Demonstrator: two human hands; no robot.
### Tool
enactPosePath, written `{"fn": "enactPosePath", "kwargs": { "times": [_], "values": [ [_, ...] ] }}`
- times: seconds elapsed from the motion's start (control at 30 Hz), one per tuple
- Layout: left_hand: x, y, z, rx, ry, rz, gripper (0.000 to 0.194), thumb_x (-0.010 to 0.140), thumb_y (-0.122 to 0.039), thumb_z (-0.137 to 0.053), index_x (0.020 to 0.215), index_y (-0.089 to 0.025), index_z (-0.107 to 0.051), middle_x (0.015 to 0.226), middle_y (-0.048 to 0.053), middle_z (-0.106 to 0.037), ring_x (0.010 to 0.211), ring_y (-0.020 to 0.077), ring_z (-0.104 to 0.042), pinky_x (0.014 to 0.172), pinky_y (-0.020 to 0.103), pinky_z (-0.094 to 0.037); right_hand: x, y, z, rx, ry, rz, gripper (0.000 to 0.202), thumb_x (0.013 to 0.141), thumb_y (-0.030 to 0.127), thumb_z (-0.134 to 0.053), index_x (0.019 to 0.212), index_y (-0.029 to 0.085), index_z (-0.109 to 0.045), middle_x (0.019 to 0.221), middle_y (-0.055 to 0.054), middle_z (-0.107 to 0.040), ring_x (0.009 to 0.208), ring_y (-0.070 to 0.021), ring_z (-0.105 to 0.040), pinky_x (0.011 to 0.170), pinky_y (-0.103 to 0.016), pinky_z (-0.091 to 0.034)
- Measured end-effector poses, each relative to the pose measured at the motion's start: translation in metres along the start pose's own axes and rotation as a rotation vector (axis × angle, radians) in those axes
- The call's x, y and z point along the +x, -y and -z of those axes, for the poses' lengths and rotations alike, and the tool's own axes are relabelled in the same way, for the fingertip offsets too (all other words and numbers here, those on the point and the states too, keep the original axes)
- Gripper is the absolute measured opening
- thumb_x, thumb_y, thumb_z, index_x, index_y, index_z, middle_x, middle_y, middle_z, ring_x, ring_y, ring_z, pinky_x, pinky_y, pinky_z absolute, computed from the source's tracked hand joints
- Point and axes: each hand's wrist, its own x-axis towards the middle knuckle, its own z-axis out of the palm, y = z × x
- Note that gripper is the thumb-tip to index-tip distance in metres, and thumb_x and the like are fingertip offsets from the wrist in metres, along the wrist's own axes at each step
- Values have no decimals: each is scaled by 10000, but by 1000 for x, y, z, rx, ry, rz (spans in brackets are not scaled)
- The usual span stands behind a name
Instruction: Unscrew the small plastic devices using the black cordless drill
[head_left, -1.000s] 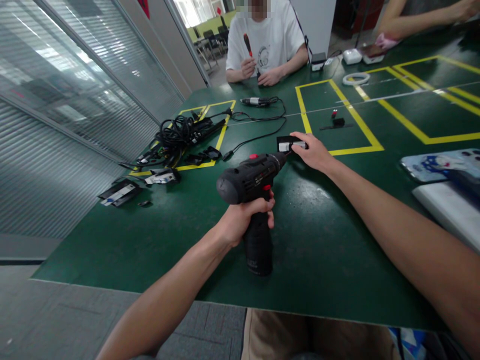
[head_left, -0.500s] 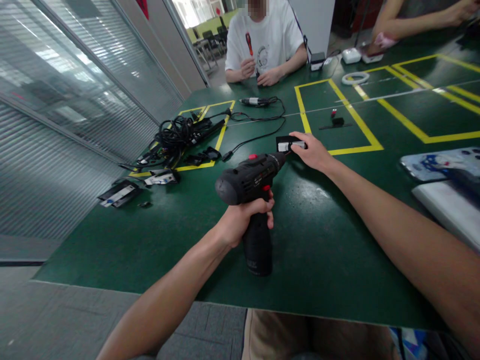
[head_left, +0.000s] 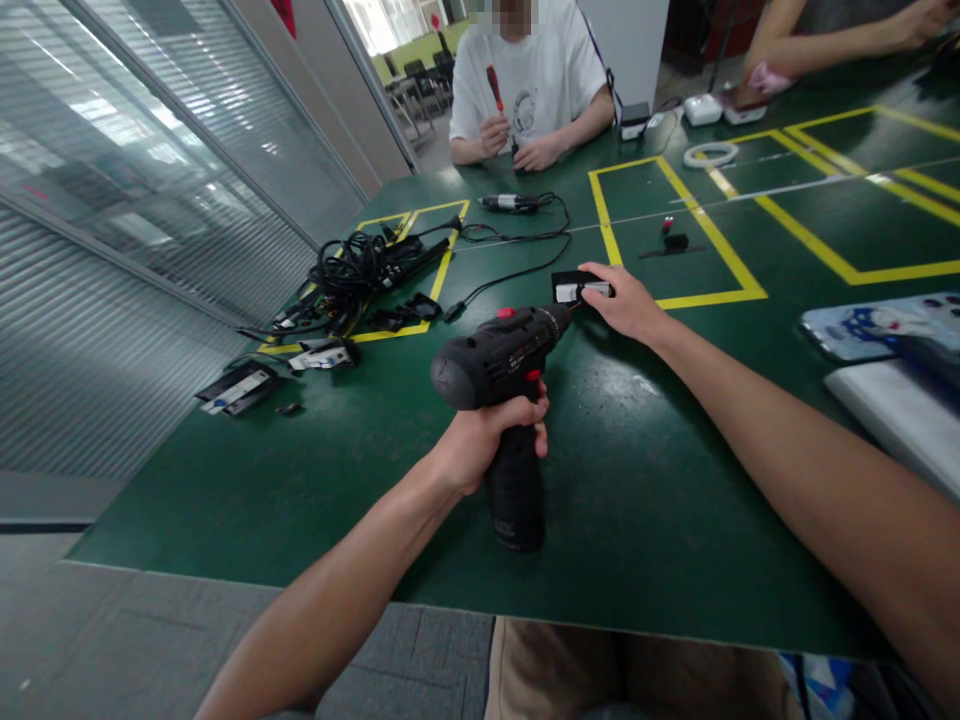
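A black cordless drill [head_left: 499, 360] with red buttons is gripped by its handle in my left hand [head_left: 480, 440]. Its chuck points away to the right, and its tip reaches a small black block with a white label [head_left: 568, 290]. Whether the bit touches the block cannot be made out. My right hand [head_left: 624, 300] holds this block on the table, thumb on the near side and fingers over the top. Part of the block is hidden under the fingers.
Left of the drill lie a tangle of black cables [head_left: 356, 275] and black-and-white parts [head_left: 240, 387]. A corded tool [head_left: 510, 202] rests farther back. Across the green table [head_left: 360, 510], a person in white [head_left: 551, 70] holds a screwdriver [head_left: 494, 88]. A phone [head_left: 877, 325] lies at right.
My hands, the drill and the block stay in place. Across the table, the person's screwdriver has tilted slightly to the left.
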Motion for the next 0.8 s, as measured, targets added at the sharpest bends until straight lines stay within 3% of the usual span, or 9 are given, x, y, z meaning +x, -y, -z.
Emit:
{"fn": "enactPosePath", "kwargs": {
  "times": [0.8],
  "values": [
    [1,3,2,-27,20,-4,247,699,-208,-627,922,-138,-547,779,-18,-547,519,85,-580,551,241,-442,1,0,-1,-19,-11,4,497,848,332,-574,1315,182,-657,1162,-131,-639,1006,-295,-644,980,-455,-490]
  ]
}}
